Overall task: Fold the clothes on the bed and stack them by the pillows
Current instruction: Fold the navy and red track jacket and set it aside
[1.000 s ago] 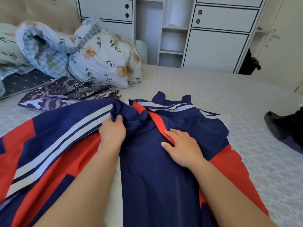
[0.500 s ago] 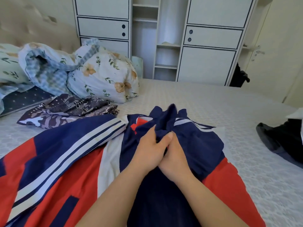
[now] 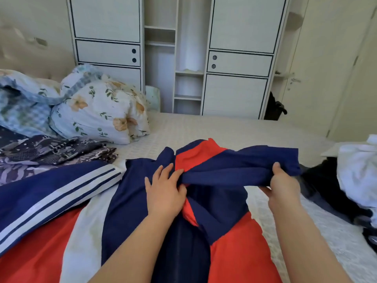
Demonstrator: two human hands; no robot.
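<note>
Navy-and-red jacket (image 3: 228,231) lies spread across the near part of the bed (image 3: 214,129), its left sleeve (image 3: 53,193) with white stripes running out flat toward the left edge of view. Left hand (image 3: 165,193) rests on the middle of the jacket, fingers spread and mostly straight, pressing the fabric where a bunched navy fold begins. Right hand (image 3: 282,184) is raised off the bed and well apart from the left — thumb on top, fingers curled under, gripping the end of the navy right sleeve (image 3: 240,168), which stretches taut between the two hands and hides part of the jacket's upper body behind it. Both forearms enter from the bottom edge and cover part of the jacket's lower half. Left of the jacket, just beside the striped sleeve, a dark patterned garment (image 3: 51,152) lies flattened near a floral pillow (image 3: 100,115); a blue checked blanket (image 3: 22,111) is bunched against that pillow's left side. At the right edge sit a dark garment (image 3: 324,186) and, touching it, a white garment (image 3: 359,170) — both partly cut off by the frame. Beyond the bed stands a white wardrobe (image 3: 236,64) with open shelves in the centre, and a pale door (image 3: 334,78) to its right.
</note>
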